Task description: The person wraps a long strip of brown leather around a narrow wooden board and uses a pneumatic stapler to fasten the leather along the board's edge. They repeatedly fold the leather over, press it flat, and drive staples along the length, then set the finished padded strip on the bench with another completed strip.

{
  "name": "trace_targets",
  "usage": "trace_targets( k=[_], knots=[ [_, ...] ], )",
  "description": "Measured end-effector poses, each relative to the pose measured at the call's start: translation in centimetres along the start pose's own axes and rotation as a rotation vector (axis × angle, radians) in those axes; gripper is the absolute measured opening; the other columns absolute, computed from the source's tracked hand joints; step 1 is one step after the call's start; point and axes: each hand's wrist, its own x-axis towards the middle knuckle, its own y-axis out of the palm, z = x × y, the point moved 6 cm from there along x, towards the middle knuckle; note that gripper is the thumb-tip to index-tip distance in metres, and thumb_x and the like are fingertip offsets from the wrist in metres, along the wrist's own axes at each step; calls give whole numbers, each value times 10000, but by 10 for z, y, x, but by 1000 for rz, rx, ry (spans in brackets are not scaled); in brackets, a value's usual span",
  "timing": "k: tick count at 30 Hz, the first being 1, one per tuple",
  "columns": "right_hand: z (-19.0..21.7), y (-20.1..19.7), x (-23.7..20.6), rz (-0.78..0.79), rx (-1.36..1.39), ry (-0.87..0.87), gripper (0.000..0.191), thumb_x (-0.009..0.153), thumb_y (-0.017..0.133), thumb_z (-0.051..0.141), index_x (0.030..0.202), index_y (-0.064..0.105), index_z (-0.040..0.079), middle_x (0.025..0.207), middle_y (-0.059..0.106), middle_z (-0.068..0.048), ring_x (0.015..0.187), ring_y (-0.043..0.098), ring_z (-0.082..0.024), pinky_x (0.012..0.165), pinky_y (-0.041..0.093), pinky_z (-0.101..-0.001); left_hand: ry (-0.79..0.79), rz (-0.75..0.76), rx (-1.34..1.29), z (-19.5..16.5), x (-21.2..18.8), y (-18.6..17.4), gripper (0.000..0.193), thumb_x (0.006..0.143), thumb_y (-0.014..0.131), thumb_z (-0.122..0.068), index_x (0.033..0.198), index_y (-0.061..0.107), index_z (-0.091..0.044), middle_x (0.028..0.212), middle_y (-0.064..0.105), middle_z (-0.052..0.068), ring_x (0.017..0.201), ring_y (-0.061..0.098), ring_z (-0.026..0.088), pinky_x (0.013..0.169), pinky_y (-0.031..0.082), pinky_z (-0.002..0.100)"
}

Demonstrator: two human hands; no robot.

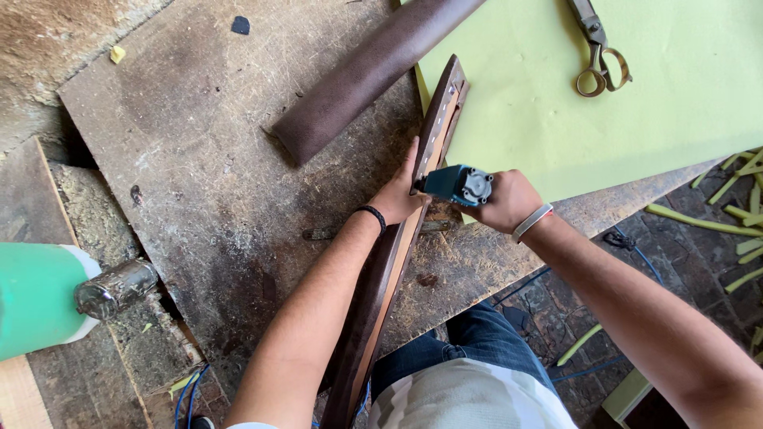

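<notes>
a long narrow wooden strip (397, 238), partly wrapped in dark brown covering, lies slanted across the worn desk (199, 159), running from near the person's lap up to the edge of a yellow-green foam sheet (636, 95). its upper part shows bare wood with a row of small pale marks along it. the left hand (400, 193) rests on the strip about midway, fingers stretched out flat along its left edge and pressing on it, not closed round anything; a dark band sits on that wrist. the right hand (505, 200) is wrapped tightly around a teal power stapler (457, 184), whose nose meets the strip just beside the left fingertips; a pale band circles the right wrist. up and left of the strip, close to it, lies a second long piece covered in dark brown material (358, 79), slanting the same way, its upper end lying over the foam sheet's corner. a pair of metal scissors (598, 52) lies on the foam sheet, well apart from both hands. at the far left edge a green and white cylinder (36, 298) with a metal fitting (119, 287) juts into view. on the floor to the right lie scattered yellow-green foam offcuts (739, 206), and a blue cable (588, 369) runs near the person's jeans.
</notes>
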Motion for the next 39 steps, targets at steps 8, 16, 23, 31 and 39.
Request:
trace_targets(
  k=[8, 16, 23, 31, 39],
  knots=[
    [0, 4, -6, 68, -124, 122, 482, 807, 836, 525, 932, 779, 64, 793, 770, -136, 703, 759, -263, 745, 629, -373, -15, -23, 22, -7, -10, -5, 1330, 771, 762, 50, 1551, -242, -342, 1689, 147, 205, 1478, 355, 377, 1174, 388, 536],
    [-70, -63, 7, -497, -196, 67, 649, 822, 865, 206, 1426, 660, 84, 1058, 678, -215, 921, 689, -371, 788, 569, -440, -158, -280, 182, -55, -3, -4, 1085, 842, 651, 40, 1659, 62, -366, 1523, 560, 118, 1135, 719, 286, 913, 616, 409],
    [-70, 33, 9, -252, 703, 227, 327, 943, 721, 347, 1149, 752, 95, 1029, 783, -79, 934, 712, -182, 854, 551, -341, -23, -436, 314, -104, 95, -3, 977, 836, 641, -21, 1636, 163, -314, 1594, 496, 96, 1236, 656, 321, 949, 597, 446],
    [-25, 102, -5, 24, 1520, 422, 274, 931, 670, 381, 982, 680, 112, 851, 674, -18, 750, 642, -158, 725, 576, -413, 333, -271, -97, -47, 96, 31, 924, 991, 670, -375, 1666, 98, -106, 1731, 123, 221, 1618, 110, 354, 1297, 186, 455],
    [-49, 100, 20, -696, 1436, 291, 326, 1113, 492, 325, 965, 619, 64, 848, 578, 35, 780, 502, -77, 727, 475, -265, 292, -173, -350, -12, 1, 57, 723, 1113, 407, -410, 1663, 124, -37, 1754, 117, 195, 1628, 102, 300, 1309, 123, 395]
  ],
)
